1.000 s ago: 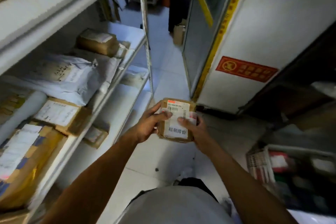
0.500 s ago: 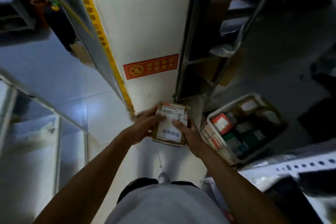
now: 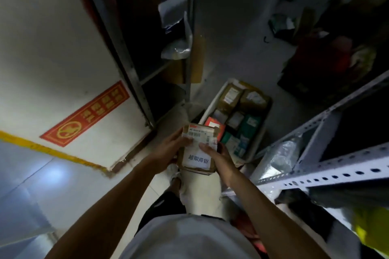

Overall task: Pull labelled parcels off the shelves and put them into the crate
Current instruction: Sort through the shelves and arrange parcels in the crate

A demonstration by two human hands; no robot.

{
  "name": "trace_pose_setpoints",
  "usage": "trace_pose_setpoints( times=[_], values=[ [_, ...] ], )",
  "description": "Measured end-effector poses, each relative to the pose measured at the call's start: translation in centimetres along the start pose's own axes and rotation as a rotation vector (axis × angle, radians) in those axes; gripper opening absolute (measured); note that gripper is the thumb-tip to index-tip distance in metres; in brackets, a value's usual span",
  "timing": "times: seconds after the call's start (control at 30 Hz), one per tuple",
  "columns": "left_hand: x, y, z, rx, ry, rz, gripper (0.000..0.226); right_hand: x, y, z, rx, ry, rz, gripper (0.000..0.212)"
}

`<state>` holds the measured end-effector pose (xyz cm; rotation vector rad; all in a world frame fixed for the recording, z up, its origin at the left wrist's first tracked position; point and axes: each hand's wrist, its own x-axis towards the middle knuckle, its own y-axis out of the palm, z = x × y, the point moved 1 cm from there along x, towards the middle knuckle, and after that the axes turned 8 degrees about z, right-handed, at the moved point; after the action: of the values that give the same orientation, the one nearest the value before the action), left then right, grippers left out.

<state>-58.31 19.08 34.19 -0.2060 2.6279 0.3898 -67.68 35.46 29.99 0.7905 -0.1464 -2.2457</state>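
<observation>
A small brown cardboard parcel (image 3: pixel 199 149) is held in front of the body with both hands, its top face turned up to the camera. Two white labels are seen on that face: a barcode label at the far end and a plain one printed with dark characters at the near end. The left hand (image 3: pixel 168 153) is curled round the parcel's left edge, its thumb laid across the barcode label. The right hand (image 3: pixel 219 156) is wrapped round the right edge, the thumb pressed on the label too. The parcel is carried just short of the white crate (image 3: pixel 261 132), which is set on the floor beyond it and is seen filled with other boxes. A grey perforated shelf rail (image 3: pixel 328 172) is seen to the right, a red sign (image 3: pixel 86 114) on the white wall to the left
</observation>
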Motion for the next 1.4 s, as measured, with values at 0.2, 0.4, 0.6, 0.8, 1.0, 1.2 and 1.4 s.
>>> trace_pose_setpoints(
  times=[0.2,0.4,0.6,0.8,1.0,1.2,1.4],
  values=[
    [8.5,-2.9,-5.4,0.009,-0.035,0.136,0.037,6.4,-1.9,3.7,0.092,-0.021,-0.180,0.051],
    [17.6,-4.5,-10.2,0.034,-0.118,0.235,0.046,12.2,-3.4,8.2,0.196,-0.029,-0.305,0.036],
    [25.6,-3.6,-12.9,0.035,-0.194,0.316,0.044,16.5,-7.3,10.7,0.252,-0.002,-0.405,0.051],
    [35.6,-3.1,-10.4,0.120,-0.282,0.249,0.049,22.6,-14.5,9.6,0.191,0.100,-0.429,0.058],
    [49.0,-5.1,-3.8,0.091,-0.428,0.209,0.052,32.2,-22.0,5.5,0.224,0.202,-0.469,0.080],
    [63.6,-8.7,6.5,0.075,-0.505,0.239,0.034,45.1,-29.7,-1.9,0.203,0.282,-0.519,0.082],
    [73.7,-10.8,14.7,0.221,-0.565,0.160,0.024,56.0,-35.5,-9.3,0.146,0.340,-0.553,0.066]
  ],
)
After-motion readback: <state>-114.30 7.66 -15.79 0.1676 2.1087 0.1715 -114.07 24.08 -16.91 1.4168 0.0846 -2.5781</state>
